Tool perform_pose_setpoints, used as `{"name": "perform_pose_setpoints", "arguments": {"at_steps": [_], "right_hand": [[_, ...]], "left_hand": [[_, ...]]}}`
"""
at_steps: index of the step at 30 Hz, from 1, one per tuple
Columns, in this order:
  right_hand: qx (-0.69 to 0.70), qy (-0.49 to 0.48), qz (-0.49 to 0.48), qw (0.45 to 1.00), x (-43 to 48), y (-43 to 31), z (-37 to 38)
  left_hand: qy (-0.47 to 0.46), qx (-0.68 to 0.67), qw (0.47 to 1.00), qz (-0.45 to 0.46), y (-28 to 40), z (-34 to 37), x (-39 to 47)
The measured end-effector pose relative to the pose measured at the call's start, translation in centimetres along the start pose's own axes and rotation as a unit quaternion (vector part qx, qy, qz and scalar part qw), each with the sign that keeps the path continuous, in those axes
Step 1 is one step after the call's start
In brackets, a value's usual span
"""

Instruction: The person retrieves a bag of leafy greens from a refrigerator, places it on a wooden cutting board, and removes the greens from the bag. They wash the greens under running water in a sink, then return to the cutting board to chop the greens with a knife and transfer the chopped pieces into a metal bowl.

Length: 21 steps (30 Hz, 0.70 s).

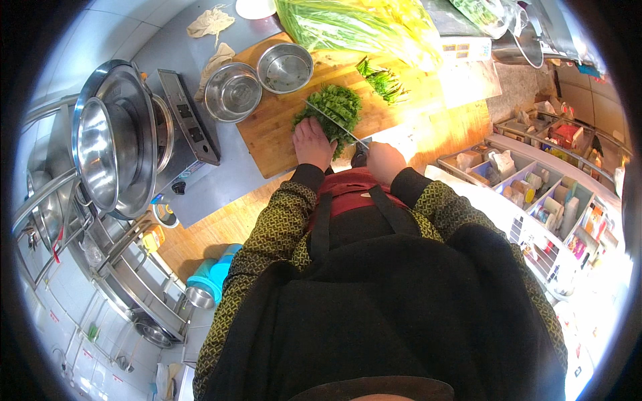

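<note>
A heap of leafy green herbs [337,104] lies near the front edge of a wooden cutting board [273,135]. My left hand [312,142] presses down on the near left side of the heap, fingers together over the leaves. In my right hand [385,161] is the handle of a knife, whose thin blade [331,119] runs up and left across the greens. Farther back on the board, a small pile of cut green stems [383,82] sits apart from the heap. Two round steel bowls stand to the left, one bowl [285,68] with green bits inside, the other bowl [233,92] nearer me.
Bagged long green vegetables [341,25] cover the board's far side. A digital scale [464,49] stands at the back right. Left are a metal appliance [185,118] and stacked steel basins [100,155]. Divided bins [531,185] of packages flank my right; cloths [210,22] lie at the back left.
</note>
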State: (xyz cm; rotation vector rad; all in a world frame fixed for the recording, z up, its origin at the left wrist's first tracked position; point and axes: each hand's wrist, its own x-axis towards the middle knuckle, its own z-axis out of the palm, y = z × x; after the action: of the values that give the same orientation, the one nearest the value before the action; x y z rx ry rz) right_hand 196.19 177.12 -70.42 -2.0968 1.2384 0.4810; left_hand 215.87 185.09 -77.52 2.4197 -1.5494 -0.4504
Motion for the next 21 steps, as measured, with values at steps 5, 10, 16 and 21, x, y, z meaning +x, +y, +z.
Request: {"name": "perform_pose_setpoints", "arguments": {"at_steps": [5,10,16,21], "right_hand": [[-0.012,-0.052,-0.005,0.999,1.9,-0.4,-0.4],[-0.036,-0.057,-0.008,0.998,3.6,-1.5,0.4],[-0.020,-0.023,-0.017,0.999,4.2,-0.4,2.4],[0.032,0.024,-0.052,0.998,3.9,0.7,2.2]], "left_hand": [[0.006,-0.002,1.000,0.024,-0.7,0.5,0.1],[-0.005,-0.004,1.000,0.028,-0.6,0.4,-0.1],[0.012,0.007,1.000,0.026,-0.7,0.6,-0.4],[0.014,0.016,1.000,0.022,-0.7,0.3,-0.7]]}}
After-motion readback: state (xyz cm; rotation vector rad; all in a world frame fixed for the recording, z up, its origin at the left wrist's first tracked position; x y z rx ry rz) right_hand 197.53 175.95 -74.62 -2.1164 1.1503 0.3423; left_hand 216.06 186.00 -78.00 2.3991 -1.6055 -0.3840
